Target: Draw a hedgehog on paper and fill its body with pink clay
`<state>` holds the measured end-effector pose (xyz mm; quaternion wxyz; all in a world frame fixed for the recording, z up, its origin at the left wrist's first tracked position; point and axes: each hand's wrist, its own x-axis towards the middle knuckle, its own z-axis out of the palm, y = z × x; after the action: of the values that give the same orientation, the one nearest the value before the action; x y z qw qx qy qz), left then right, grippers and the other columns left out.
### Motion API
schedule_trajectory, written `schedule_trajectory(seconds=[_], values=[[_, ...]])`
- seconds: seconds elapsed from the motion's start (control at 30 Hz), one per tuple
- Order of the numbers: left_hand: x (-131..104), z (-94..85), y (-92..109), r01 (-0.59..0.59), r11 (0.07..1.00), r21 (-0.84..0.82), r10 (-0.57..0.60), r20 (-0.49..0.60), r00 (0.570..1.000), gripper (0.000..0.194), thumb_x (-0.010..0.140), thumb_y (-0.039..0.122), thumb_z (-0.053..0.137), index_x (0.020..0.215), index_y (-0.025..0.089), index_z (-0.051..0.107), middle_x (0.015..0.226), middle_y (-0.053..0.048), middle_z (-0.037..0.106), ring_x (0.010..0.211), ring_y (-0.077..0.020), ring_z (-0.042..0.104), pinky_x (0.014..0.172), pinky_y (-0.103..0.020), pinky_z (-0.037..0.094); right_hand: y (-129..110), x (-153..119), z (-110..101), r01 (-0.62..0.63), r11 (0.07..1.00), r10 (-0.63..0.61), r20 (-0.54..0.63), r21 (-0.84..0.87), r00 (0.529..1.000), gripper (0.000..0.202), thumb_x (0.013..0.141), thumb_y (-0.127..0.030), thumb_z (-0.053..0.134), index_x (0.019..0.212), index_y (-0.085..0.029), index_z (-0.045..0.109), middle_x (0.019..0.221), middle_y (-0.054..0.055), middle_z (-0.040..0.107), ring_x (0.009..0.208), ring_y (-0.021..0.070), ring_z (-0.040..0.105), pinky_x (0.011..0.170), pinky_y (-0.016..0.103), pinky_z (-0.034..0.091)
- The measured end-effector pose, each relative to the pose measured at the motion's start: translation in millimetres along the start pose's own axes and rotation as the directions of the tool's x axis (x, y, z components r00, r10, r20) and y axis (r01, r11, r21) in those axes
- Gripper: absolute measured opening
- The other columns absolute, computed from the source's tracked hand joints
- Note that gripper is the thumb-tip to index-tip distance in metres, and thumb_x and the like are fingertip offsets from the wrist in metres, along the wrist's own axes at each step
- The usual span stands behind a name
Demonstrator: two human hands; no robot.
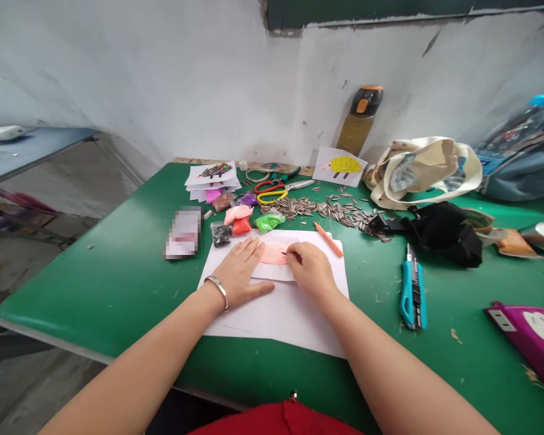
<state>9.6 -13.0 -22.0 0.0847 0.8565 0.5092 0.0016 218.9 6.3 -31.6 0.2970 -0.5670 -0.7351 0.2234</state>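
My left hand (pixel 239 272), with a silver bracelet at the wrist, lies flat with fingers stretched out on a small white card (pixel 274 275). Its fingertips are beside a flattened patch of pink clay (pixel 272 254) on that card. At the patch's right end, my right hand (pixel 310 266) pinches a small dark pointed piece that looks like a sunflower seed (pixel 284 254); most of it is hidden by the fingers. Under the card are larger white sheets (pixel 276 317). An orange marker (pixel 329 240) lies on the paper to the right of my right hand.
Bags of coloured clay (pixel 239 214) and loose sunflower seeds (pixel 299 207) lie behind the paper, with scissors (pixel 281 190) beyond. A teal utility knife (pixel 411 293), a black pouch (pixel 448 232) and a purple case (pixel 528 338) are at right. A bottle (pixel 359 124) stands by the wall.
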Motion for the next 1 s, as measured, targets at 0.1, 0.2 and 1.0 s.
schedule_trajectory(seconds=[0.1,0.2,1.0], values=[[0,0.5,0,0.028,0.998,-0.049,-0.03,-0.044,0.999,0.101,0.081,0.074,0.041,0.149,0.002,0.021,0.154,-0.025,0.022,0.144,-0.0352,0.019,0.117,-0.051,0.018,0,1,1,0.004,1.0,-0.004,-0.002,0.004,1.0,0.016,0.085,-0.016,0.049,0.08,-0.021,0.064,0.082,0.005,0.066,0.082,0.02,0.058,0.073,0.03,0.041],[0,-0.2,2,0.047,0.998,-0.035,-0.048,-0.038,0.998,0.095,0.083,0.072,0.041,0.146,0.002,0.029,0.153,-0.025,0.025,0.144,-0.0365,0.019,0.116,-0.053,0.017,1,1,2,0.011,1.0,-0.011,-0.006,0.008,1.0,0.015,0.084,-0.016,0.049,0.08,-0.02,0.063,0.082,0.005,0.066,0.081,0.0206,0.058,0.073,0.031,0.041],[4,-2.8,-10,0.009,0.985,-0.172,-0.009,0.0,1.0,0.082,0.087,0.054,0.05,0.15,0.011,0.021,0.154,-0.018,0.027,0.144,-0.0346,0.019,0.115,-0.057,0.02,-2,0,-4,0.01,1.0,-0.01,0.012,0.02,1.0,0.014,0.086,-0.014,0.05,0.08,-0.02,0.061,0.081,0.003,0.064,0.079,0.0183,0.057,0.072,0.03,0.042]])
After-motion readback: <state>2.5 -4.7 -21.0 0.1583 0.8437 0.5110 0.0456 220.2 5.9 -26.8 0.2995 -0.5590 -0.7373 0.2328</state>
